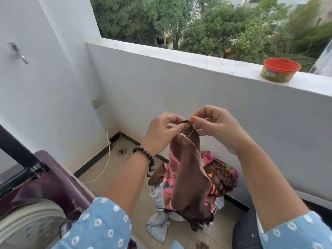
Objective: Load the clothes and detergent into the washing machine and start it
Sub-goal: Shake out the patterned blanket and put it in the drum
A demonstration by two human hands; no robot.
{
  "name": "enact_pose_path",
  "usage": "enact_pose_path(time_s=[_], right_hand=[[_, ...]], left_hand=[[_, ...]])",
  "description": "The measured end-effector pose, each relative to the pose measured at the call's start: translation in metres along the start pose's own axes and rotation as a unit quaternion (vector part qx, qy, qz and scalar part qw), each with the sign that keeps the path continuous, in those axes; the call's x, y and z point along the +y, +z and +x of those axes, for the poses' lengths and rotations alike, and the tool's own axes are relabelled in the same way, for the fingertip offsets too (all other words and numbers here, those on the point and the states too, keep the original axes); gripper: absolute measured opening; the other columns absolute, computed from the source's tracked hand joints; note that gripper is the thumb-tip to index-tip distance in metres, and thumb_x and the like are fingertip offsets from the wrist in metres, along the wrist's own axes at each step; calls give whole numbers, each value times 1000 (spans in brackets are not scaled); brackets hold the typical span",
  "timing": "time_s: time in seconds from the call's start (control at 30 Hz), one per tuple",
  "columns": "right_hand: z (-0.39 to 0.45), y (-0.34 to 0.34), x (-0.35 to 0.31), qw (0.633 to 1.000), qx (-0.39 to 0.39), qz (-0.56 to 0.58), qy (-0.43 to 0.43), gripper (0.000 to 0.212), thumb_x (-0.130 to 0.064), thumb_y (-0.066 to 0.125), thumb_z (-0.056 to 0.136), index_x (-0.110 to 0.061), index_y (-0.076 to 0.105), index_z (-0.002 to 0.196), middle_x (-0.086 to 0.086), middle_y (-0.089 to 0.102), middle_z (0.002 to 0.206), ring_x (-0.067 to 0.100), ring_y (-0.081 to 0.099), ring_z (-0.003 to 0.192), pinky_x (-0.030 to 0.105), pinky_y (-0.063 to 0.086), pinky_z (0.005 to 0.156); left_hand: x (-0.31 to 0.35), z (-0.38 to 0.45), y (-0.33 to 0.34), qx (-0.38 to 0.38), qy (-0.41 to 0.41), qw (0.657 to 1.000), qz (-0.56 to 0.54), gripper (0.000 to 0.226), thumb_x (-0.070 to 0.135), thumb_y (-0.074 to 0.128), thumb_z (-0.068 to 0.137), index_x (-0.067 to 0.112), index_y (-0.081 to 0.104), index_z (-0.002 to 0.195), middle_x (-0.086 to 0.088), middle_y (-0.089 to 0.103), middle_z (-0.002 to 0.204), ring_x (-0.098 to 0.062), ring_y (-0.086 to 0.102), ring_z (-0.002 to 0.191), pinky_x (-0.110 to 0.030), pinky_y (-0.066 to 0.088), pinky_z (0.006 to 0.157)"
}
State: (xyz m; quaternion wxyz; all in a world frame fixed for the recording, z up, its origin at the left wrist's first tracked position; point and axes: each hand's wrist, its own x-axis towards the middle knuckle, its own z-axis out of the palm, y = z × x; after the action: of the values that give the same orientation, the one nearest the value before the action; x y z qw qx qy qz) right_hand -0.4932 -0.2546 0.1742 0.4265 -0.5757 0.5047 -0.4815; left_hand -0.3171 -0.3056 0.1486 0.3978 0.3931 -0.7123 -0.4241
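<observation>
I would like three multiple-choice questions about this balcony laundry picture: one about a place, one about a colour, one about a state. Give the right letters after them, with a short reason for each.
1. Where does the round red-rimmed tub stand?
A. on the tiled floor
B. on top of the white balcony wall
C. inside the washing machine

2. What colour is the hanging cloth garment that the hands hold?
A. mainly brown
B. mainly yellow
C. mainly white

3. What state is the lid of the dark purple washing machine in?
A. shut flat
B. taken away
C. raised open

Answers:
1 B, the tub sits on the wall's flat top at the right.
2 A, brown fabric hangs from the left hand and right hand, which pinch its top edge.
3 C, the lid stands up and the drum opening shows below.
</observation>
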Motion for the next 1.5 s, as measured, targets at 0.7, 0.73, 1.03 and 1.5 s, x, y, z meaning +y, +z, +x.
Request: enact_pose_path(time_s=[0.7,0.73,1.03,1.5], right_hand=[[20,4,0,948,-170,-255,-80,8,-14,65,83,-15,68,91,4,70,78,20,65,73,42,53,71],[22,5,3,943,-152,-285,-83,6,-14,61,82,-15,66,85,5,68,74,23,63,72,43,52,69],[50,-41,63,909,-37,-414,-27,20,-28,61,86,-12,56,74,10,59,79,34,59,83,35,34,58],[27,-31,-34,979,-180,29,-88,21,-10,63,92,9,66,84,13,69,72,23,65,68,47,55,67]], left_hand=[[66,-21,-5,77,-122,977,-159,46,46,77,66,17,42,75,-2,43,53,-9,37,36,-19,32,35],[73,-22,-7,73,-109,980,-153,48,36,86,63,18,43,75,-7,45,59,-10,39,38,-18,34,36],[141,-37,-18,198,35,977,-72,42,0,80,62,22,49,80,11,63,67,-3,58,58,-15,52,55],[121,-18,30,262,72,957,102,47,39,79,75,29,51,111,12,60,96,-6,62,81,-22,52,67]])
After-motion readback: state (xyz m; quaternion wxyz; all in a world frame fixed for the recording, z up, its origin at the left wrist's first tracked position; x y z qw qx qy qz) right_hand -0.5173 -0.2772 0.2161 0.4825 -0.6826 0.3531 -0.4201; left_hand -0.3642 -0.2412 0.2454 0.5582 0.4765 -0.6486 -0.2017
